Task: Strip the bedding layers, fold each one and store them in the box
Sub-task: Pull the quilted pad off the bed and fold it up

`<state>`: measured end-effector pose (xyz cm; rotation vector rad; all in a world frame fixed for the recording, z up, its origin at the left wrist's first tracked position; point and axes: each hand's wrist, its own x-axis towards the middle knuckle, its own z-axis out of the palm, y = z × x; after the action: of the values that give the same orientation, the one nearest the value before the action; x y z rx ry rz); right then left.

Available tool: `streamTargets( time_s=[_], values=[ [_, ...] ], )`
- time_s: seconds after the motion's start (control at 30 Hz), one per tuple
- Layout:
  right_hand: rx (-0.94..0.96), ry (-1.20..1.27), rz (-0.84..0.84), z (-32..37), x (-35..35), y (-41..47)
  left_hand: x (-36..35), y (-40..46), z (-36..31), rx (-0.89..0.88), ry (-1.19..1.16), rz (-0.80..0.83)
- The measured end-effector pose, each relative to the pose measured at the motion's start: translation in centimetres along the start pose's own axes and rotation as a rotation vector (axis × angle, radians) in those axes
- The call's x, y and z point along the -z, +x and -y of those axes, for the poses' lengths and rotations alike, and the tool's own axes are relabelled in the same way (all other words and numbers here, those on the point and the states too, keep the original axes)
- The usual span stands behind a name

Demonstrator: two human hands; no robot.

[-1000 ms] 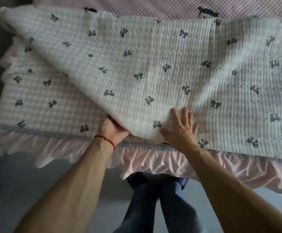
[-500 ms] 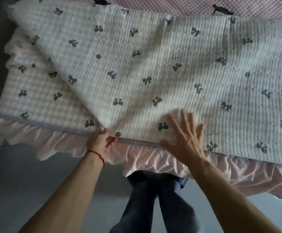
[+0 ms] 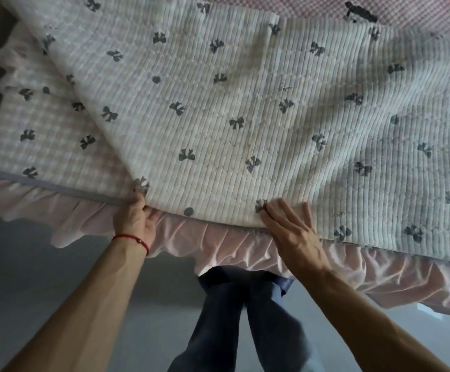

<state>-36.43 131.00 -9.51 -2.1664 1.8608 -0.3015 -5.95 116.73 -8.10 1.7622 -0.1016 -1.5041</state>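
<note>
Down comes the folded flap of the quilt [image 3: 245, 108], its corner now level with the bed's near edge! The left hand [image 3: 135, 221] pinches that corner against the grey piping [image 3: 57, 190], fingers curled around it. Just to its right, the right hand [image 3: 291, 229] presses flat on the quilt, fingers straight. Below both hangs the pink ruffle [image 3: 218, 245]; beyond lies a pink checked sheet [image 3: 419, 9].

Grey floor [image 3: 30, 264], dark trouser legs [image 3: 245, 318]
</note>
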Motion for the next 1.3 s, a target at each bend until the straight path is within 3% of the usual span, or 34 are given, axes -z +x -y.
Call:
streamTargets(
  time_s=[0.1, 0.27, 0.4, 0.53, 0.63, 0.73, 0.87, 1.03, 1.17, 1.3],
  values=[
    [-0.017, -0.016, 0.085, 0.6, 0.1, 1.3, -0.1, 0.5, 0.5, 0.027, 0.044, -0.084],
    [0.082, 0.093, 0.052, 1.9, 0.0, 3.8, -1.7, 0.6, -1.9, 0.078, 0.087, 0.008],
    [-0.003, 0.122, 0.074, 3.4, -0.5, 7.0, -3.0, 1.9, -5.5, 0.112, -0.048, 0.083],
    [-0.202, 0.057, 0.131, 6.4, 1.3, 11.0, -1.0, 1.5, -7.0, -0.054, -0.075, 0.116],
    [-0.246, 0.089, -0.033, 8.7, 2.4, 15.2, 3.1, 0.8, -4.8, -0.055, -0.035, 0.028],
    [-0.203, 0.127, 0.154, 10.6, 0.1, 20.1, 3.9, 1.9, -4.1, 0.011, 0.012, -0.039],
    [-0.290, 0.122, 0.390, 11.5, -4.8, 22.7, 1.9, 4.0, -7.6, 0.085, 0.071, -0.049],
    [-0.333, 0.099, 0.423, 11.2, -6.4, 22.4, 0.3, 8.7, -12.5, -0.022, 0.212, -0.085],
    [-0.363, 0.081, 0.485, 11.3, -6.4, 22.8, -0.9, 10.4, -12.6, 0.018, 0.413, -0.046],
    [-0.405, 0.014, 0.536, 11.5, -7.0, 23.6, -1.2, 11.6, -12.8, 0.114, 0.419, -0.056]
  ],
)
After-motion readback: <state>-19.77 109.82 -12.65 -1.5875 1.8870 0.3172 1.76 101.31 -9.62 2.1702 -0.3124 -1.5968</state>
